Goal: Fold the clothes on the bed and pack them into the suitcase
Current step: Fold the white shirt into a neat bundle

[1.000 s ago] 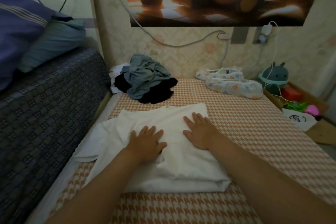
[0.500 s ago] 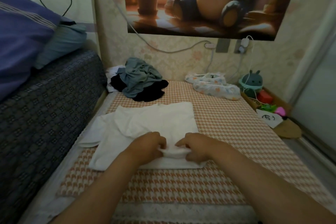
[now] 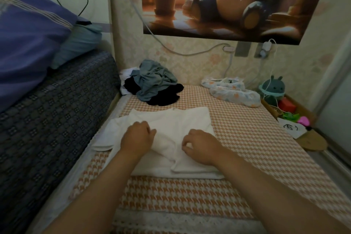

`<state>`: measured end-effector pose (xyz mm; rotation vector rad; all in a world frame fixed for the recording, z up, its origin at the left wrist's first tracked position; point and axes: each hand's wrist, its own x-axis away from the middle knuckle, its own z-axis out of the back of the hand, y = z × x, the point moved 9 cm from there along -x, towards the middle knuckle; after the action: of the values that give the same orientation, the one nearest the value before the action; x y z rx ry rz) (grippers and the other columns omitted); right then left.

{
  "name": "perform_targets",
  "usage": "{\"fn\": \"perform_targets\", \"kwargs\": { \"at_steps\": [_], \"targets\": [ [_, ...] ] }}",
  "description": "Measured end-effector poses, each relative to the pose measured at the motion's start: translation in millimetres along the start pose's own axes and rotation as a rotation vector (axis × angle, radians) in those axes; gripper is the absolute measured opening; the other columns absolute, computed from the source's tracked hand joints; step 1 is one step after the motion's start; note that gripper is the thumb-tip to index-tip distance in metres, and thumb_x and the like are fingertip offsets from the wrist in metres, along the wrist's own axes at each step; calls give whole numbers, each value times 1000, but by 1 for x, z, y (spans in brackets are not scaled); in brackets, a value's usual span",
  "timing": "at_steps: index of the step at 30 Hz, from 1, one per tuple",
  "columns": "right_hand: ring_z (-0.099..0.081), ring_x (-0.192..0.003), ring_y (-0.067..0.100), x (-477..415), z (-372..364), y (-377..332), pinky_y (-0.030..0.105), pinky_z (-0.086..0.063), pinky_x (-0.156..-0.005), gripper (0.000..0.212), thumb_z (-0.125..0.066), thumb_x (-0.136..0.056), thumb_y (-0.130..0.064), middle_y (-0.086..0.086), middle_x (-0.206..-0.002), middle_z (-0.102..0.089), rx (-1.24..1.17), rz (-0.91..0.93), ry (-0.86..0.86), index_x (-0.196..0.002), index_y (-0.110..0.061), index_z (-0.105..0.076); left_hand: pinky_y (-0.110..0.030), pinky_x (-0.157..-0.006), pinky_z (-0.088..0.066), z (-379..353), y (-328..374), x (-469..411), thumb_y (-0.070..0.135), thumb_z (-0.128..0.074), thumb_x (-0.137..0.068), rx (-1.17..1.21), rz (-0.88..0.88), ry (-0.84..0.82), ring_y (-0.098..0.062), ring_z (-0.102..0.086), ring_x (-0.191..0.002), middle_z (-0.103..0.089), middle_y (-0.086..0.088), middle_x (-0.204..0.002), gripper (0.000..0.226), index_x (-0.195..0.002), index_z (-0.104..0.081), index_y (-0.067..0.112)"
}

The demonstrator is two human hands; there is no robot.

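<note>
A white garment [image 3: 182, 121] lies partly folded on the orange houndstooth bed cover [image 3: 256, 138]. My left hand [image 3: 137, 137] grips a raised fold of its cloth on the left, fingers curled. On the right, my right hand [image 3: 201, 146] pinches the same fold. The lifted fold sags between the two hands. One sleeve [image 3: 103, 141] sticks out flat to the left. Behind the white garment lies a heap of grey-green and black clothes [image 3: 154, 85]. No suitcase is in view.
A dark patterned sofa back [image 3: 47, 119] with purple and teal cushions bounds the bed's left side. A floral cloth bundle [image 3: 233, 93] lies at the far right by the wall. A box with a plush toy [image 3: 272, 89] and small items sits off the right edge.
A second ago both palms pressed flat on the white garment. They then curled onto its near edge and now hold a lifted fold farther up the garment, hands wider apart.
</note>
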<state>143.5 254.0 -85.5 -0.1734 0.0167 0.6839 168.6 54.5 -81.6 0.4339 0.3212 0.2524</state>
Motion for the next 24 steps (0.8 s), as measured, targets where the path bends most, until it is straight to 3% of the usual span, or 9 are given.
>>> {"fn": "perform_targets", "kwargs": {
  "at_steps": [3,6,8,10,12,15,17,21,24],
  "targets": [
    [-24,-144,25,-18,-34,-14,43,-21,-117,61,-48,-94,-57,4,-158,-27,-29,1,-94,-149,-31,-37,-35,-85,-51,-24,-38,3,80,-40,-79,-52,226,-173,-29,-60,-101,-63,-10,-115,79,-116,-61,13],
    [14,-151,22,-23,-75,-17,54,5,-120,85,-36,-92,-71,2,-165,13,5,-74,-253,-156,-36,6,-37,-95,-47,-49,-43,8,60,-60,-82,-53,240,-342,-29,-53,-119,-51,-12,-136,80,-142,-38,12],
    [18,-150,22,-25,-87,-19,57,7,-119,85,-27,-92,-74,2,-164,17,23,-76,-270,-153,-37,19,-38,-88,-48,-39,-39,3,30,-63,-86,64,231,-275,-31,-56,-107,-56,-15,-123,56,-133,-39,13],
    [12,-152,21,-32,-79,-22,55,5,-120,83,-24,-93,-73,-1,-166,10,-39,-62,-202,-152,-37,22,-40,-71,-50,-13,-35,-5,13,-55,-87,244,177,-129,-28,-58,-81,-60,-11,-91,29,-112,-44,20],
    [5,-152,18,-39,-66,-21,52,3,-120,79,-23,-95,-70,-3,-166,3,-132,-63,-119,-153,-37,20,-44,-69,-52,3,-37,-9,9,-53,-87,264,86,-86,-29,-59,-76,-59,-10,-83,28,-105,-44,29],
    [11,-151,16,-39,-77,-17,53,7,-120,72,-17,-94,-72,-5,-165,10,-99,-88,-246,-155,-43,8,-40,-91,-51,-22,-50,4,20,-61,-87,-2,59,-452,-27,-57,-106,-57,-8,-124,40,-119,-45,38],
    [11,-152,19,-39,-83,-17,55,6,-119,69,-14,-92,-75,-4,-166,9,-35,-102,-318,-155,-46,-4,-35,-96,-47,-32,-62,14,37,-64,-87,-104,108,-610,-25,-54,-115,-53,-4,-133,44,-128,-49,34],
    [-33,-138,25,-67,-51,-33,49,-20,-112,56,-21,-99,-62,5,-151,-39,110,-59,-96,-138,-37,-51,-35,-83,-53,17,-69,-10,37,-57,-93,39,127,-197,-22,-60,-95,-66,0,-103,17,-99,-67,24],
    [-45,-125,20,-97,-34,-61,38,-29,-105,38,-38,-102,-44,0,-139,-50,32,42,90,-130,-28,-58,-34,-80,-53,47,-100,-21,20,-53,-93,28,185,65,-27,-60,-96,-65,-9,-109,17,-102,-67,18]
  ]
}}
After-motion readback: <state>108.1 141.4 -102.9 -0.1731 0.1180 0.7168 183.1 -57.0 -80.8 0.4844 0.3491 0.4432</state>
